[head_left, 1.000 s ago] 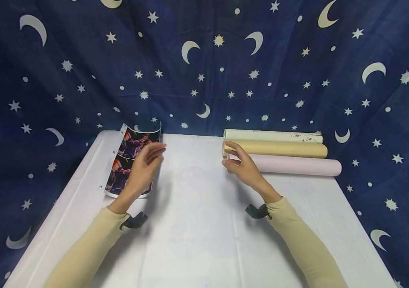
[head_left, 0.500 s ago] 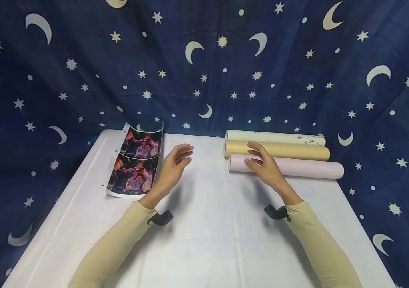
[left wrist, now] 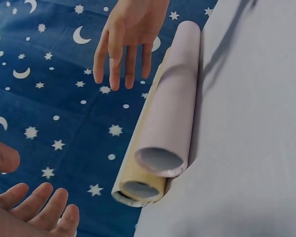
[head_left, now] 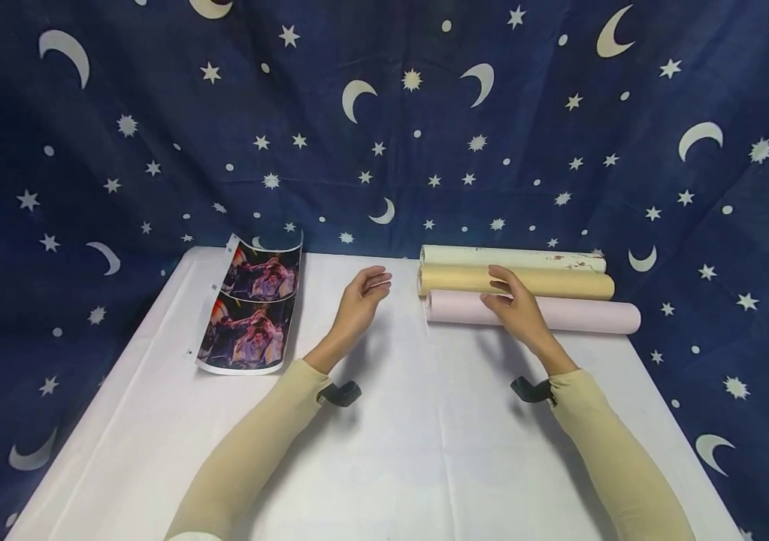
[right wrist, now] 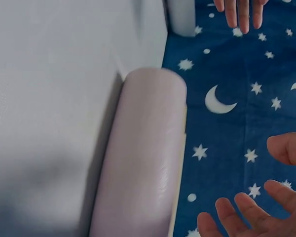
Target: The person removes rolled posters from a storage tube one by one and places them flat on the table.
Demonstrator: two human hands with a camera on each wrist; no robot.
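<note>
My left hand (head_left: 362, 300) hovers over the middle of the table, to the left of three rolls, its fingers loosely bent with nothing in them. Above the rolls my right hand (head_left: 518, 312) hangs with thumb and fingers apart, holding nothing. The pale pink roll (head_left: 587, 317) lies nearest me, the yellow roll (head_left: 560, 284) behind it, and a white roll with a reddish floral pattern (head_left: 506, 257) at the back. In the left wrist view the hollow ends of the pink roll (left wrist: 170, 98) and the yellow one show. The right wrist view has the pink roll (right wrist: 143, 148) beside my spread fingers (right wrist: 251, 210).
A curling sheet with two printed pictures (head_left: 252, 330) lies at the back left of the white-covered table (head_left: 384, 451). Behind the table hangs a dark blue cloth (head_left: 316, 105) with moons and stars. A black strap piece (head_left: 340, 394) juts out at each wrist.
My left hand has moved right, from over the printed sheet to the middle of the table. The right hand has shifted right along the rolls. The sheet and rolls stay in place.
</note>
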